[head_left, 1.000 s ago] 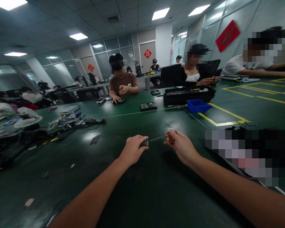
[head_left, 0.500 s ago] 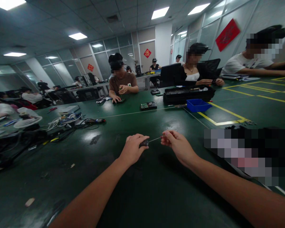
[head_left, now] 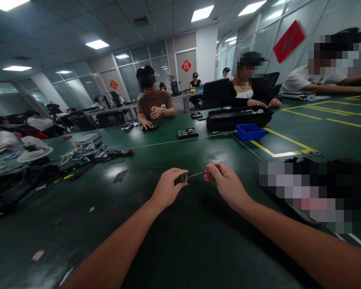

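While I watch through the head camera, the gap in the work closes: a second ago the thin, straight metal shaft stood just short of the short, dark round cylinder, and now its tip reaches the cylinder's end, though I cannot tell whether it touches or goes inside. I judge that the work has come to that end. The cylinder looks blackish, with a paler ring at the end, tilted more toward me than before. It is held above the green table, well in from the far edge; the near edge is out of view. My left hand pinches it, thumb and fingers parted only by its width. My right hand has its fingertips closed around the shaft's reddish end.
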The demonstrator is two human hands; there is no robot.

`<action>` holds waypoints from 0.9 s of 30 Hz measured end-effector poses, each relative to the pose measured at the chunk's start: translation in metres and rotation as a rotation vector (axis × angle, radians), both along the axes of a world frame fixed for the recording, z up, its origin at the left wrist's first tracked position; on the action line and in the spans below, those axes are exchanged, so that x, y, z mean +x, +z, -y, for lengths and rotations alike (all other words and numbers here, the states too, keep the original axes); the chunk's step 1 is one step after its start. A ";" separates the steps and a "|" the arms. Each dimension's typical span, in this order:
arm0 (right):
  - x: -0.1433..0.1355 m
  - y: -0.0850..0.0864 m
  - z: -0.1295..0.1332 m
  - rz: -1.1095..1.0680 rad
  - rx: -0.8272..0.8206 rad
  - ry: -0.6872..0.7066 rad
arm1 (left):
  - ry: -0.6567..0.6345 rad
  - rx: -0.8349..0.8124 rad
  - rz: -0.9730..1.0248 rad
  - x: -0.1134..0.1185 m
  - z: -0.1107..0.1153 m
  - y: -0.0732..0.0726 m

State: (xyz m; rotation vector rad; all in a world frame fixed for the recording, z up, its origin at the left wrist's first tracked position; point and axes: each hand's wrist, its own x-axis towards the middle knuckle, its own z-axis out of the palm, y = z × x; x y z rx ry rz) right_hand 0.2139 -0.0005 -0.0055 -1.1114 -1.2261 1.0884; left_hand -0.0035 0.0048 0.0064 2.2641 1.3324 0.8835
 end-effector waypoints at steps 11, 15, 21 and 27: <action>-0.001 0.008 0.005 0.020 0.076 0.010 | -0.025 -0.055 0.080 0.000 0.004 -0.001; 0.001 0.019 0.011 0.200 0.112 -0.007 | 0.036 -0.084 0.085 0.000 0.003 -0.002; 0.002 0.021 0.015 0.253 0.177 0.037 | -0.017 -0.052 0.048 -0.001 0.003 -0.002; 0.000 0.015 0.015 0.368 0.198 -0.020 | -0.057 -0.067 -0.019 0.002 0.005 -0.002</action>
